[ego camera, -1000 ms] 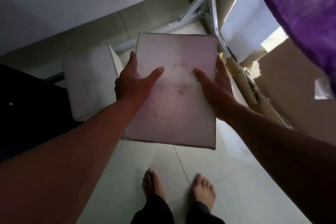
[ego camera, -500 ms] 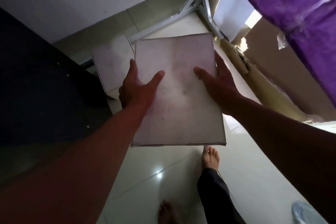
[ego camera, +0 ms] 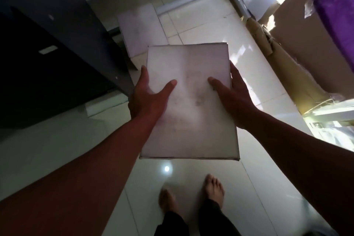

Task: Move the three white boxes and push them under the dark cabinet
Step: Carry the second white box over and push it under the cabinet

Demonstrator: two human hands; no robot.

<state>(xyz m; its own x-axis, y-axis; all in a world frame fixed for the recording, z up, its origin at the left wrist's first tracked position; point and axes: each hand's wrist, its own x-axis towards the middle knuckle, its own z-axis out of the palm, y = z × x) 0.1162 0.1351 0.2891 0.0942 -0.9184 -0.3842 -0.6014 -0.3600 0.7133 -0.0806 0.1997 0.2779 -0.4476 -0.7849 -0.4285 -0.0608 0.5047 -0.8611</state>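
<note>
I am carrying a white box [ego camera: 189,101] over the tiled floor [ego camera: 57,140], just right of the dark cabinet [ego camera: 47,63]. I am judging that it could slip, since only side pressure is keeping it up, or catch the cabinet's corner on the way down. My left hand [ego camera: 147,99] and right hand [ego camera: 235,99] are clamping its opposite edges, fingers wrapping out of sight beneath, thumbs spread flat on its top. A second white box [ego camera: 141,28] is sitting on the floor beyond, against the cabinet's far end.
</note>
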